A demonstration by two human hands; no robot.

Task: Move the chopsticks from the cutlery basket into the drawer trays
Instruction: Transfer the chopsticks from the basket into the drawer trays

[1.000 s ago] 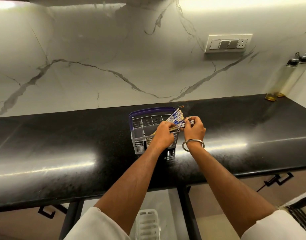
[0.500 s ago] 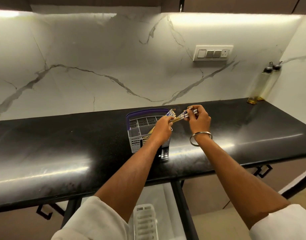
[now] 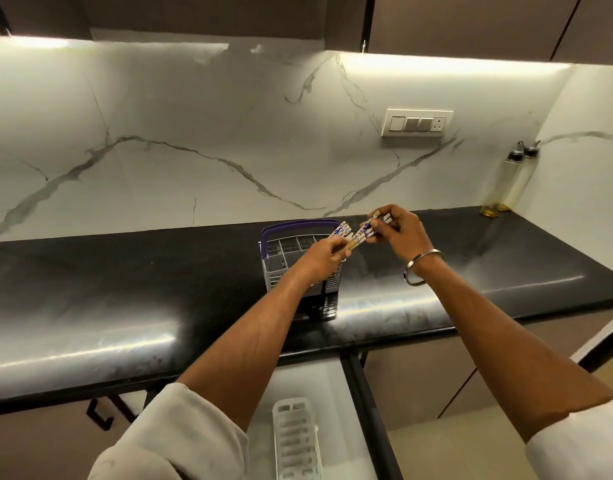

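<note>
1. Chopsticks (image 3: 362,232) — blue-and-white patterned ends — sit bunched between both sets of fingers, above the cutlery basket (image 3: 299,261).
2. Left hand (image 3: 324,256) grips their lower part; right hand (image 3: 400,232) pinches the tops.
3. Below the hands — a white drawer tray (image 3: 294,441).

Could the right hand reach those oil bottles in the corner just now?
Probably not freely: the right hand grips chopsticks, though the countertop toward the oil bottles looks unobstructed.

Marble backsplash (image 3: 194,126), black countertop (image 3: 125,282)
</note>
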